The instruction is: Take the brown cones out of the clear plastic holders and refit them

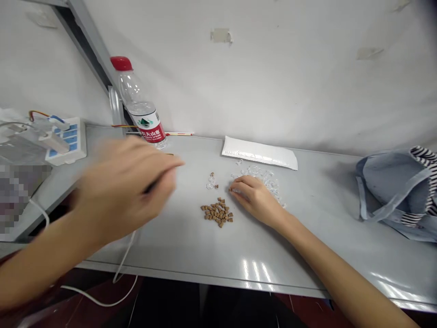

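2 hands over a pale grey surface (324,237). Left hand (126,191) is motion-blurred and raised above the surface at near left, fingers curled inward. A dark sliver shows at the fingers, too blurred to identify, so its grip cannot be told. Right hand (254,199) rests palm down, fingers lightly curved, fingertips (234,191) on the surface. Its grip looks released, with nothing visible in it.

A loose scatter of clear plastic pieces (261,178) lies against the right hand, spreading past its knuckles. A pile of small brown pellets (217,212) sits just beside the fingertips, nearer the person. A small mixed cluster of clear and brown bits (211,181) lies apart from both, left of the scatter.

Toward the back edge, a white padded pouch (259,152) lies flat behind the scatter. A water bottle (138,102) with a red cap stands at back left, near a power strip (66,141) with blue switches. A denim tote bag (392,191) with striped lining slumps at far right. A white cable (126,257) hangs below the left hand, over the near edge.
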### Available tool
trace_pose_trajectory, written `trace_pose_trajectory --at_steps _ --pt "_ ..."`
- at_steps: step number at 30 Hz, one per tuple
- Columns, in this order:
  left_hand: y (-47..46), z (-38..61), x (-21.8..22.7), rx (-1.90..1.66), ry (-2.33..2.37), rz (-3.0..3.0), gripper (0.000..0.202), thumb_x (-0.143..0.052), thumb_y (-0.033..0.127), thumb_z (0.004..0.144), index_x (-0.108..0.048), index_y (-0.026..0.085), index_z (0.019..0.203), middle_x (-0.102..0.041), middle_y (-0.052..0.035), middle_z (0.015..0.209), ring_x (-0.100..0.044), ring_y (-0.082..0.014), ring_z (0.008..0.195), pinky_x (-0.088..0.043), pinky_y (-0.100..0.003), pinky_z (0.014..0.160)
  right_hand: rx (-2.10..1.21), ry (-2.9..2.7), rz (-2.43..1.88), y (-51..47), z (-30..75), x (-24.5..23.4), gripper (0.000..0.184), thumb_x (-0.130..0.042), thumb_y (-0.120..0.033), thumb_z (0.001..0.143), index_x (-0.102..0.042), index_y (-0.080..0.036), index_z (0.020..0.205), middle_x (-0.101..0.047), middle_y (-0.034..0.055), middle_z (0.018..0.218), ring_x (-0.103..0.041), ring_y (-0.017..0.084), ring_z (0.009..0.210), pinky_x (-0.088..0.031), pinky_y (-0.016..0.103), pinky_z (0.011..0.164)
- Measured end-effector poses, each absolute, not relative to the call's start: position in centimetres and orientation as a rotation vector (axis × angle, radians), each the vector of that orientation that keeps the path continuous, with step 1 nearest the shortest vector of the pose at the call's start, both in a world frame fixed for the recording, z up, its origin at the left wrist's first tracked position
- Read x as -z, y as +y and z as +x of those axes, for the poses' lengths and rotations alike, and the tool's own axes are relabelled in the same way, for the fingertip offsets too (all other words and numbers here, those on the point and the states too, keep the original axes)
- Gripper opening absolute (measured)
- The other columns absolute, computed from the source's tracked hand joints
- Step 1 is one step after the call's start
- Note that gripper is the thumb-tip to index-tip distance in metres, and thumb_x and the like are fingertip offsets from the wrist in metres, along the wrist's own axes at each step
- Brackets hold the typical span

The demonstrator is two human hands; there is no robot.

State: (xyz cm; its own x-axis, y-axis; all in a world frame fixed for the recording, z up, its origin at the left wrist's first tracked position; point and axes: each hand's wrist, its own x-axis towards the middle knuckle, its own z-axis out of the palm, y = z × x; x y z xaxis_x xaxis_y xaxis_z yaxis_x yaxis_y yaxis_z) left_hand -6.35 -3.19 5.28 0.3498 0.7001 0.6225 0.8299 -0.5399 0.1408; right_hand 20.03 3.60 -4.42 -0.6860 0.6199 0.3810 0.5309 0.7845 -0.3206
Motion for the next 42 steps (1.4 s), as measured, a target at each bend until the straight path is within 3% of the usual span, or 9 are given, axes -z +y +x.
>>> trace_pose_trajectory --at_steps 2,7,14,21,25,28,34,42 --pt "-0.8 -4.8 -4.0 0.845 -1.324 -2.520 0.019 -0.048 0.020 0.089 -0.066 0.017 0.091 -0.066 -0.0030 0.086 -0.056 -0.0188 0.089 -0.044 -0.035 0.087 -0.187 -2.512 -0.858 3.9 19.9 4.3 0.020 -0.048 -0.022 0.093 -0.064 -0.014 0.103 -0.065 0.0122 0.102 -0.059 0.023 0.094 -0.046 0.040 0.083" --pt "4.4 -2.7 0.0 0.657 -1.573 -2.860 0.025 -0.048 0.020 0.086 -0.066 0.015 0.102 -0.066 -0.0077 0.101 -0.057 -0.0218 0.099 -0.045 -0.036 0.087 0.053 -2.388 -0.904 5.6 21.1 3.3 0.019 -0.049 -0.019 0.091 -0.065 -0.015 0.101 -0.067 0.0135 0.101 -0.060 0.026 0.092 -0.047 0.043 0.079" --pt "4.1 -3.1 1.7 0.911 -1.603 -3.046 0.025 -0.048 0.025 0.088 -0.068 0.016 0.098 -0.068 -0.0057 0.095 -0.060 -0.0151 0.081 -0.047 -0.028 0.075 -0.194 -2.424 -1.046 6.7 21.1 4.2 0.023 -0.052 -0.022 0.090 -0.067 -0.019 0.107 -0.067 0.0112 0.106 -0.059 0.026 0.098 -0.048 0.043 0.080" --pt "3.4 -1.2 2.7 0.872 -1.311 -3.068 0.021 -0.058 0.027 0.086 -0.069 0.015 0.099 -0.065 -0.0082 0.094 -0.052 -0.0212 0.098 -0.045 -0.034 0.086 -0.074 -2.473 -1.114 6.4 20.6 4.5 0.020 -0.054 -0.020 0.089 -0.069 -0.017 0.102 -0.069 0.0103 0.094 -0.056 0.026 0.090 -0.045 0.043 0.077" --pt "4.3 -0.5 4.3 0.886 -1.293 -3.046 0.015 -0.060 0.023 0.084 -0.070 0.016 0.092 -0.066 -0.0072 0.089 -0.050 -0.0217 0.095 -0.044 -0.035 0.086 -0.116 -2.419 -1.060 5.6 20.5 3.8 0.023 -0.050 -0.022 0.091 -0.065 -0.017 0.108 -0.066 0.0121 0.096 -0.056 0.026 0.091 -0.046 0.042 0.078" --pt "4.4 -0.7 4.4 0.894 -1.318 -3.037 0.014 -0.058 0.021 0.084 -0.071 0.016 0.087 -0.066 -0.0061 0.086 -0.050 -0.0219 0.094 -0.044 -0.035 0.084 -0.157 -2.374 -0.998 4.9 20.5 3.4 0.024 -0.048 -0.020 0.091 -0.064 -0.018 0.109 -0.065 0.0118 0.097 -0.056 0.026 0.092 -0.047 0.042 0.078" --pt "2.4 -2.1 1.8 1.081 -1.440 -3.018 0.024 -0.058 0.023 0.083 -0.066 0.016 0.104 -0.062 -0.0052 0.092 -0.055 -0.0174 0.087 -0.045 -0.030 0.080 -0.251 -2.303 -0.921 3.5 20.5 3.1 0.022 -0.048 -0.014 0.091 -0.061 -0.019 0.108 -0.063 0.0104 0.099 -0.058 0.023 0.092 -0.049 0.041 0.079" --pt "2.2 -1.7 2.8 0.668 -1.324 -3.203 0.017 -0.053 0.020 0.088 -0.069 0.016 0.086 -0.063 -0.0045 0.080 -0.055 -0.0159 0.076 -0.043 -0.028 0.072 -0.287 -2.349 -0.820 2.4 20.0 3.1 0.025 -0.043 -0.009 0.091 -0.058 -0.018 0.110 -0.061 0.0112 0.101 -0.060 0.020 0.088 -0.052 0.037 0.073"
